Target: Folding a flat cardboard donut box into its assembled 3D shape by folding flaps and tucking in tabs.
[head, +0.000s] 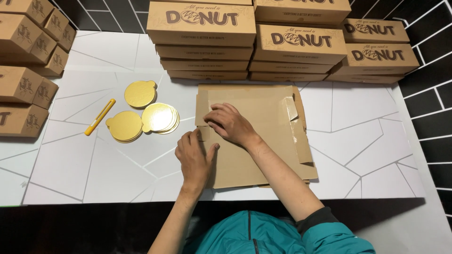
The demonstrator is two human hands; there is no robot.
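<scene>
Pressing flat cardboard (254, 136) with open right hand (230, 124) steadies it best while left hand (194, 157) pinches the side flap (203, 133)

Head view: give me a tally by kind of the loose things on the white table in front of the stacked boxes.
Flat cardboard box blanks, a stack whose sheets cannot be counted, under both the left hand and the right hand: 1
Piles of gold round cake boards: 3
Yellow utility knife: 1
Total: 5
</scene>
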